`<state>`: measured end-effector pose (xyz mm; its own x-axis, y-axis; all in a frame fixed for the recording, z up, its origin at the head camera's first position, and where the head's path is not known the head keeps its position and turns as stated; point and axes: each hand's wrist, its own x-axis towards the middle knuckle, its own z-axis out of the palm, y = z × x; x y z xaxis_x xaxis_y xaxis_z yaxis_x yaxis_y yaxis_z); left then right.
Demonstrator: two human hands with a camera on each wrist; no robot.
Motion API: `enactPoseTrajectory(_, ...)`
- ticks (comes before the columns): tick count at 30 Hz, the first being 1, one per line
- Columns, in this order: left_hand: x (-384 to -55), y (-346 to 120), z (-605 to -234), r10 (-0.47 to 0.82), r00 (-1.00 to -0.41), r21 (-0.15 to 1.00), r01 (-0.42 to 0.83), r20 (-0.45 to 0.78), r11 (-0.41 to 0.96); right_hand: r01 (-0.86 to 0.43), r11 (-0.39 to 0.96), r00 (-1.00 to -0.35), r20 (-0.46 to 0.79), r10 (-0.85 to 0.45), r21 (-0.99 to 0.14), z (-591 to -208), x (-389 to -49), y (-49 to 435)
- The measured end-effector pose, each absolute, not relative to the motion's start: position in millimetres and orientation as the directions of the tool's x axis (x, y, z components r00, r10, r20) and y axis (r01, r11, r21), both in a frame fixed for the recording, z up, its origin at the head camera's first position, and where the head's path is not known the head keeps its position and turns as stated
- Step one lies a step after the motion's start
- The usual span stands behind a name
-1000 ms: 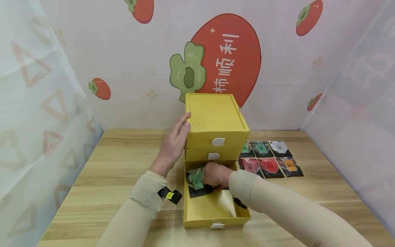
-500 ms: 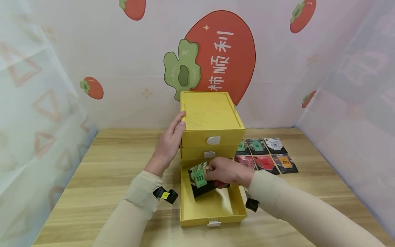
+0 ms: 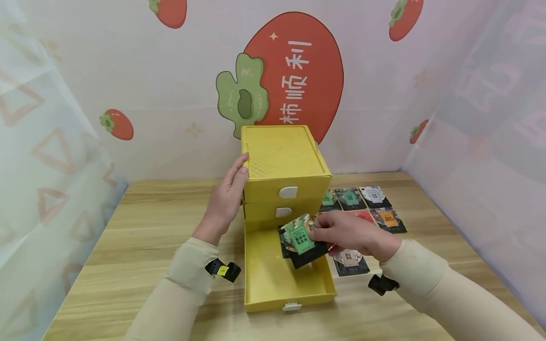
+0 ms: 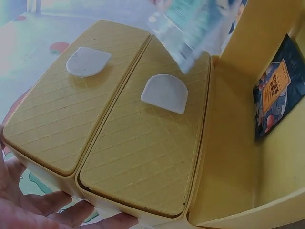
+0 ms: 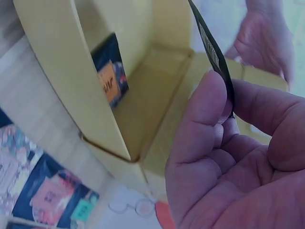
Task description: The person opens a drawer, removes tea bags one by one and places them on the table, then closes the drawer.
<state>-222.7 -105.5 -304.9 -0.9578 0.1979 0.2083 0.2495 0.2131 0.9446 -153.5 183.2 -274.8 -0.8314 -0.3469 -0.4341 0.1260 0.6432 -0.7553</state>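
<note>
A yellow drawer cabinet [image 3: 290,154] stands mid-table, its bottom drawer [image 3: 264,279] pulled out. My left hand [image 3: 222,203] rests against the cabinet's left side, fingers extended along it in the left wrist view. Between thumb and fingers my right hand [image 3: 351,232] pinches a black tea packet with a green label [image 3: 302,239] over the drawer's right side. The right wrist view shows that tea packet [image 5: 209,47] nearly edge-on. In the left wrist view an orange-labelled packet [image 4: 275,90] lies inside the drawer; the held one mostly covers it in the head view.
To the right of the cabinet, several similar packets lie in rows, among them a white-labelled one [image 3: 375,196], an orange-labelled one [image 3: 389,220] and a pale-labelled one [image 3: 350,260]. Two upper drawers with white tabs [image 3: 287,192] are closed. A printed backdrop [image 3: 170,85] stands behind.
My right hand has lifted the green-labelled packet from the drawer and moved right with it, toward the drawer's right edge. The left hand stays on the cabinet; the head view shifted slightly.
</note>
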Motion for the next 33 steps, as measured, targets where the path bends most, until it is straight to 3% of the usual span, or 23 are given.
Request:
enactPoseTrajectory(13, -227, -107, -307, 0.196, -0.954, 0.942, 0.265, 0.226, 0.207, 0.149, 0.577, -0.866, -0.387, -0.315, -0.803, -260, -151, 249)
enactPoseTrajectory(33, -229, -106, -311, 0.228, -0.956, 0.951, 0.234, 0.187, 0.202, 0.375, 0.579, -0.848, -0.520, -0.101, -0.724, -307, -150, 347)
